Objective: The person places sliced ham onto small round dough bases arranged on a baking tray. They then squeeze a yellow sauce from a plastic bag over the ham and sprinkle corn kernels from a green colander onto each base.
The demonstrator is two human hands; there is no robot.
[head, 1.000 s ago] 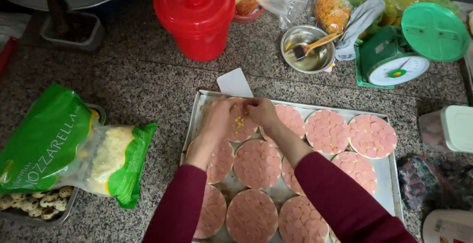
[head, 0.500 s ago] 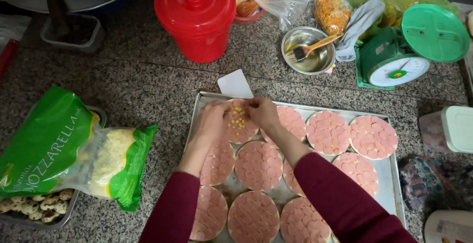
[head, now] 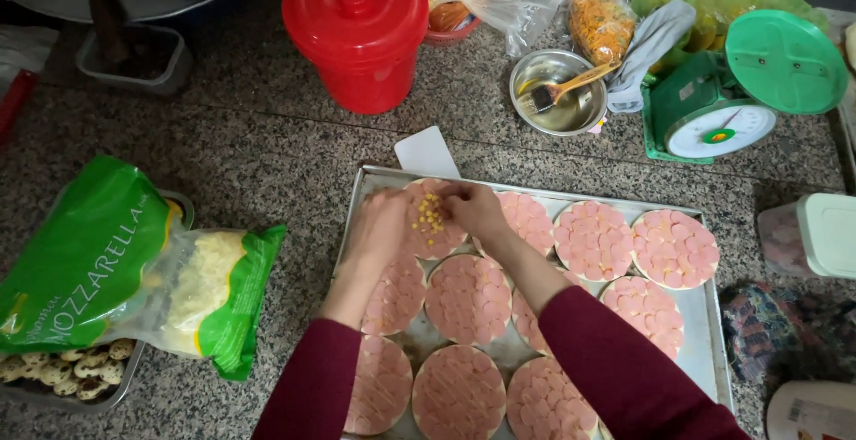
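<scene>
On a speckled stone table (head: 223, 146), a metal baking tray (head: 713, 333) holds round flat bases covered in overlapping pink sausage slices; the nearest rounds (head: 459, 391) are otherwise bare. Two dark-red sleeves reach up the tray to the far-left round (head: 419, 239), which carries a small scatter of yellow corn kernels (head: 430, 215). The left hand (head: 379, 230) lies loosely cupped on that round's left edge, fingers curled and gripping nothing visible; the right hand (head: 473, 210) hovers at its upper right with fingertips pinched together, whether on kernels cannot be told. To the left, an open green bag of shredded white cheese (head: 107, 262) sprawls over a tin of small speckled eggs (head: 62, 373). Beyond the tray lie a white scraper (head: 426, 150), a red lidded bucket (head: 357, 30), a steel bowl with a brush (head: 557, 92) and a green kitchen scale (head: 740, 92). The rounds sit touching one another, so loose kernels could well roll into the gaps or onto neighbouring rounds, and a sleeve passing low could drag slices off the near rounds.
</scene>
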